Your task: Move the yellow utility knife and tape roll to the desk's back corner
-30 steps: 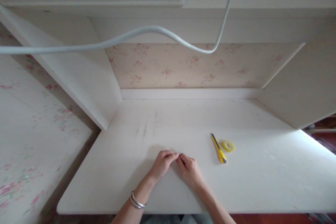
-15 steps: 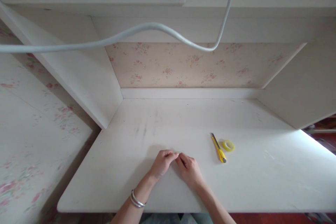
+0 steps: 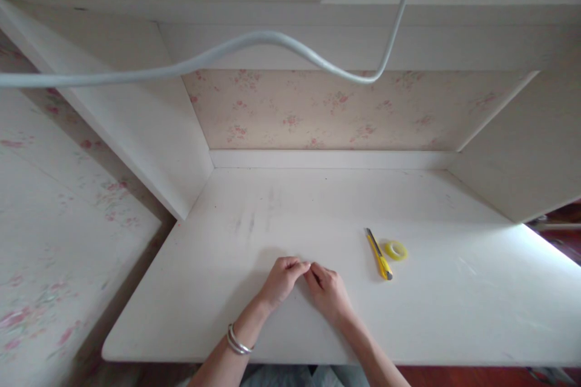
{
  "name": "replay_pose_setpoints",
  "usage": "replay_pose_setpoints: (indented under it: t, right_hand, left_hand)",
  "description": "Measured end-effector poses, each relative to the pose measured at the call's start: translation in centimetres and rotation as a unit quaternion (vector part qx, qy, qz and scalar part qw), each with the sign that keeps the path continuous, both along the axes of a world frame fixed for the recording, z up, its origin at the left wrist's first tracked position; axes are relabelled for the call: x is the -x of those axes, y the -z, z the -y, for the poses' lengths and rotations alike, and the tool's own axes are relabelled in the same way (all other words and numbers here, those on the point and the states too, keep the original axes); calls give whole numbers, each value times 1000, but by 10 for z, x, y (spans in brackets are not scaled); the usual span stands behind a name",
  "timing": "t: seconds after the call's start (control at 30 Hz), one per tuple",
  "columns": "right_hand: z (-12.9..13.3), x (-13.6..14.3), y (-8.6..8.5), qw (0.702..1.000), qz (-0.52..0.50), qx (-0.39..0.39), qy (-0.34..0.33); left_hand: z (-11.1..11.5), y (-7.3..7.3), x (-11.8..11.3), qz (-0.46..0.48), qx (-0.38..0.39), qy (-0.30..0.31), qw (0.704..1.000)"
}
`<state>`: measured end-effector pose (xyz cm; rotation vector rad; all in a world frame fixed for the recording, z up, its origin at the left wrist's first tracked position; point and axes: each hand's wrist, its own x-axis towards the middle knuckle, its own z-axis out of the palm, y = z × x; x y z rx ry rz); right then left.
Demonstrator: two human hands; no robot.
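Your left grip point(image 3: 280, 283) and right grip point(image 3: 328, 295) pinched, tips meeting, anything held unclear, yellow cutter point(image 3: 379, 257) to their right, tape roll point(image 3: 391, 252) beside it

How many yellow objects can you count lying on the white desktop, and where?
2: a yellow cutter, to the right of and farther back than the right hand, and a tape roll, just right of the cutter. Anything small beneath either hand would be hidden.

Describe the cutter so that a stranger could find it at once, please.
On the white desk, look right of the right hand. Two yellow things lie there; the cutter is the long, slim one, left of the ring-shaped tape roll.
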<state>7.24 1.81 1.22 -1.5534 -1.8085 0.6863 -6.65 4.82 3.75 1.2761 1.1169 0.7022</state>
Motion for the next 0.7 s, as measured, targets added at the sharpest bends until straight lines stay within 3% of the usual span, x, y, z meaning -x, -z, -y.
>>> replay_pose_setpoints:
  t: [0.7]
  right_hand:
    - [0,0,-1,1000,2,-3,-4]
  left_hand:
    - [-1,1,-1,7,-11,-7,1000]
